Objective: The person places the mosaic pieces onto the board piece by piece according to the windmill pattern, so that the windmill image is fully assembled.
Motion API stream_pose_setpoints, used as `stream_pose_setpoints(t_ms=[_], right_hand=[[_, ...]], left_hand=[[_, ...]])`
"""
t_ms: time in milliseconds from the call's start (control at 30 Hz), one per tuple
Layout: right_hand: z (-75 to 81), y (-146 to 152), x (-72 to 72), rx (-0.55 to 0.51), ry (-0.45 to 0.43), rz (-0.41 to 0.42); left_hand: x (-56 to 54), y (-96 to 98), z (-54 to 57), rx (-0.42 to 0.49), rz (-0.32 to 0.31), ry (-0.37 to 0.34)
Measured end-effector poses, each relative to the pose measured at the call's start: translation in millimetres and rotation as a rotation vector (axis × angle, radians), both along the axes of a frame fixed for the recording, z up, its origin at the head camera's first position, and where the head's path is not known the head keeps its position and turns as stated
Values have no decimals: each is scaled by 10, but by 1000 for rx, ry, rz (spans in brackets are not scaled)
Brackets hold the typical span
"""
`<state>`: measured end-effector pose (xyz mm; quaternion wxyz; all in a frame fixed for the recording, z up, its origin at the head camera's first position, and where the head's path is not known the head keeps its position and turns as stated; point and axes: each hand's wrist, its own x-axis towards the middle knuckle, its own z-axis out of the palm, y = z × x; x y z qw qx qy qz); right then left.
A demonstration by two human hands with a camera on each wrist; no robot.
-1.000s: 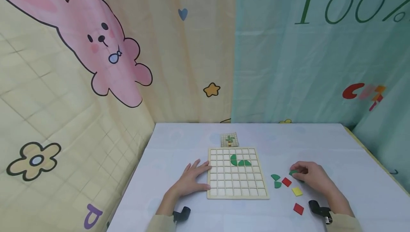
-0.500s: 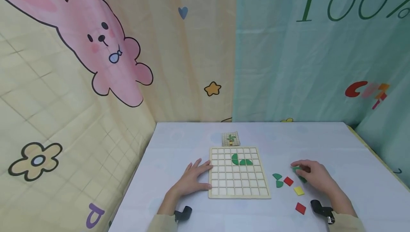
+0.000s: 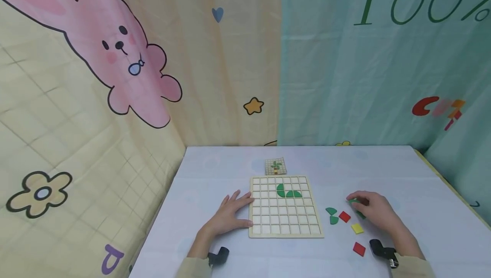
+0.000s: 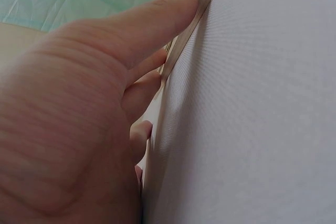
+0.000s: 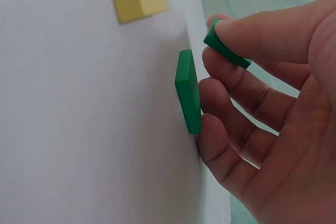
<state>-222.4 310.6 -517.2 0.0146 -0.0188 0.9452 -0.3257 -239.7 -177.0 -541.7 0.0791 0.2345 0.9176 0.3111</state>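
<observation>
My right hand (image 3: 377,210) pinches a green quarter-circle tile (image 5: 227,47) between thumb and index finger, just above the table. Close to the other fingertips in the right wrist view is a second green tile (image 5: 188,90). My left hand (image 3: 229,217) has its fingers spread, with fingertips and thumb against the left edge of a square grid board (image 3: 284,236). Green tiles on the board include a half-round pair (image 3: 281,190) and another pair (image 3: 294,194) to its right. In the left wrist view, thumb and fingers touch the board's side.
Between board and right hand lie two green tiles (image 3: 332,215), a red square tile (image 3: 345,216) and a yellow one (image 3: 357,228). Another red tile (image 3: 359,249) is nearer the front. Behind the board lies a small pattern card (image 3: 275,166). Curtains hang behind the table.
The right hand has raised the pinched green tile slightly, and a second green tile now shows beneath its fingers. The left hand stays against the board. Board tiles are unchanged.
</observation>
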Motion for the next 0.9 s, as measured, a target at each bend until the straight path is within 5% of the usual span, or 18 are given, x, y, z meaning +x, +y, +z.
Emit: stream_pose_setpoints(t_ms=[533, 900], right_hand=[[4, -198, -61, 13, -20, -1], [77, -304, -105, 30, 50, -2]], left_hand=[[48, -47, -11, -8, 13, 5], [8, 3, -2, 16, -11, 31]])
